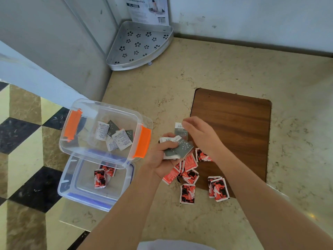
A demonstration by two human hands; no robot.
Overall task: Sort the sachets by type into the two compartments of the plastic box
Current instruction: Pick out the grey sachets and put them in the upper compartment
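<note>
Near the tabletop's left edge, the left hand (163, 157) clutches a bunch of grey sachets (182, 149) beside the plastic box (106, 112), the right hand (200, 134) pinching another, red sachets (188, 175) lying beneath.

Clear, glossy plastic for the box (100, 112), with opaque orange plastic latches (143, 142) at its two ends. Same clear plastic for the lower tray (68, 181), trimmed in blue. Thin printed packet film, white and grey, faintly creased, for the grey sachets (177, 147) crumpled in the left hand (162, 159). Shinier red-and-black printed film for the red sachets (187, 193) on the counter. Polished, speckled beige stone, smooth and slightly reflective, for the countertop (180, 87). Dark wood-grain board (232, 127), smooth and matt. Matt silver metal, perforated with flower cut-outs, for the corner rack (140, 44). Glossy stone tiles for the floor (23, 141).
</note>
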